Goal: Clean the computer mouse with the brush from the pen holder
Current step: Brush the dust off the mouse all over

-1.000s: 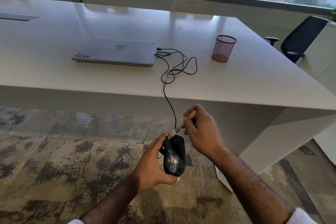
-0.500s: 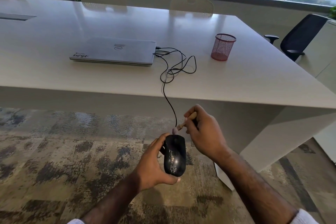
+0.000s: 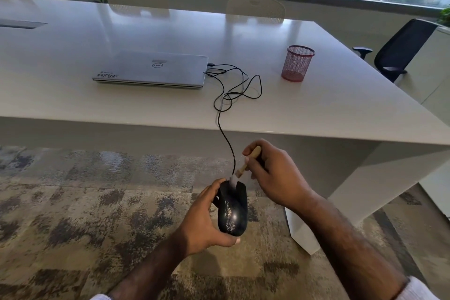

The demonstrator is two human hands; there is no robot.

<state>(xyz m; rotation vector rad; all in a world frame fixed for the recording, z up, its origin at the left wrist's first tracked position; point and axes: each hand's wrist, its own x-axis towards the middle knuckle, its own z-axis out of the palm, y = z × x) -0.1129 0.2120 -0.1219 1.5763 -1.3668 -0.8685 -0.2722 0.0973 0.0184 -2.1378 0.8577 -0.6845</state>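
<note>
The mouse (image 3: 232,209) is cupped in the left hand (image 3: 203,224), long axis twelve to six. The brush (image 3: 248,161) is pinched in the right hand (image 3: 272,173), bristles blurred at seven o'clock, on the mouse's far end.

The computer mouse (image 3: 232,212) is glossy black, flecked with pale specks along its back, and its cable (image 3: 225,129) is black too. The brush (image 3: 248,161) has a light tan wooden handle and whitish bristles. The mesh pen holder (image 3: 297,63) is dark red. The closed laptop (image 3: 151,68) is silver-grey; the desk (image 3: 316,109) is plain white. The carpet (image 3: 73,214) is beige mottled with dark grey-brown patches. The office chair (image 3: 401,51) is black
</note>
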